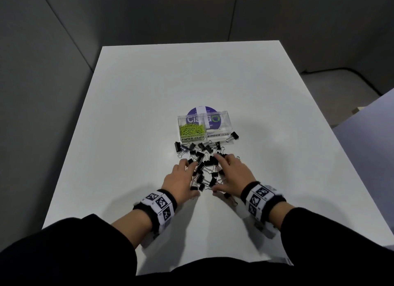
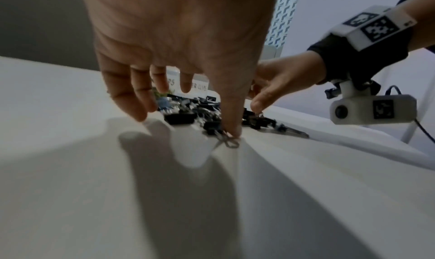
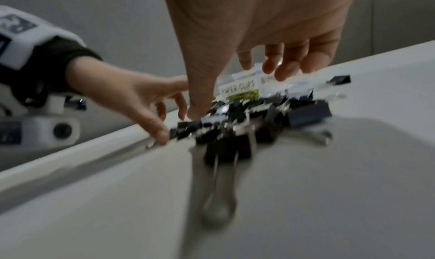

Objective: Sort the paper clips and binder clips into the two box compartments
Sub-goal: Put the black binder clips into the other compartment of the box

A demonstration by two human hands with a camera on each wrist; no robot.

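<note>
A clear two-compartment box [image 1: 226, 115] stands mid-table. Its left compartment, labelled PAPER CLIPS, holds green paper clips [image 1: 191, 129]; the right compartment [image 1: 219, 127], labelled BINDER CLIPS, looks empty. In front of it lies a heap of black binder clips [image 1: 205, 161] [image 3: 259, 117]. My left hand [image 1: 193, 177] and right hand [image 1: 215, 172] flank the heap, fingers spread and fairly straight, touching the clips from both sides. In the left wrist view the left thumb presses on a clip's wire handle [image 2: 230, 142]. The right wrist view is blurred.
One binder clip [image 1: 233, 135] lies apart at the box's right front corner. A round purple sticker [image 1: 193, 112] shows behind and under the box. The white table [image 1: 138, 94] is bare around the heap. Grey walls stand behind and to the left.
</note>
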